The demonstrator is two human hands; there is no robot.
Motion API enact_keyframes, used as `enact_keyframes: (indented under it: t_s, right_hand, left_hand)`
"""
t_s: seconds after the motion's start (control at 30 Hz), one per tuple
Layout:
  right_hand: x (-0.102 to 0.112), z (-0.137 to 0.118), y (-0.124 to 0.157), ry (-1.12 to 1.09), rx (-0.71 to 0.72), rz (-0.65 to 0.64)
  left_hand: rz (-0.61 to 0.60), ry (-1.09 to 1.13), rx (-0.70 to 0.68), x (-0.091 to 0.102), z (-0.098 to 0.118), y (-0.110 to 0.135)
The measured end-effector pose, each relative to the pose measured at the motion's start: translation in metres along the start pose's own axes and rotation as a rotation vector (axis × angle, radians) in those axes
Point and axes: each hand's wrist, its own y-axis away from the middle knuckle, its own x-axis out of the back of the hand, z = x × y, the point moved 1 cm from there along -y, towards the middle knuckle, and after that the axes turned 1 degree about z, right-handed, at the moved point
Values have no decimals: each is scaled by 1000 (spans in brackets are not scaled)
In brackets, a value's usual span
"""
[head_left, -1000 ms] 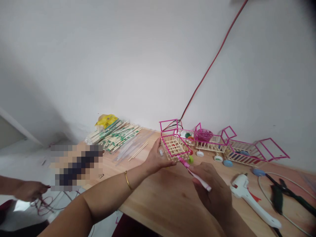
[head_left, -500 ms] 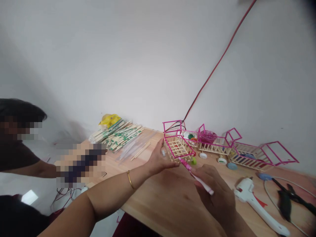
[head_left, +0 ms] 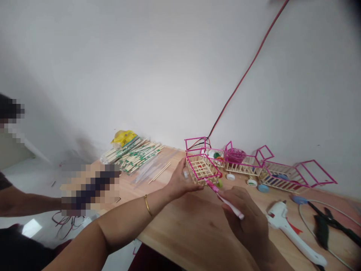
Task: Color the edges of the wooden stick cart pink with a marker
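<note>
My left hand (head_left: 180, 180) is closed around the left side of a small cart (head_left: 201, 167) built from wooden sticks, with a magenta rim and a magenta handle frame. It is held tilted above the table, a bottle-cap wheel showing on its side. In my right hand (head_left: 245, 216) is a white and pink marker (head_left: 229, 203), pinched between fingers and thumb. Its pink end meets the cart's near rim, close to the lower corner. The fingertips of my right hand are partly hidden.
Two similar stick carts (head_left: 284, 177) stand along the wall. Bottle caps (head_left: 263, 188), a white glue gun (head_left: 296, 237) and dark pliers-like tools (head_left: 321, 229) lie at right. Bundled chopsticks (head_left: 141, 154) and a yellow bag (head_left: 124, 138) lie at left. A co-worker's arm (head_left: 31, 201) reaches in.
The co-worker at left has moved further out of view. My view has shifted slightly. Both hands, the cart and the marker keep nearly the same positions relative to each other.
</note>
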Motion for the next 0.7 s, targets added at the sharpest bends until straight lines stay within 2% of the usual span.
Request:
enact_keyframes:
  t_s: [0.3, 0.5, 0.7]
  right_hand:
    - [2, -1, -2, 24, 4, -8]
    - [6, 6, 1, 105, -29, 35]
    - [4, 5, 2, 75, -20, 13]
  left_hand:
    - [-15, 44, 14, 0, 3, 1]
    - [8, 22, 18, 1, -2, -1]
    - [3, 20, 28, 2, -6, 0]
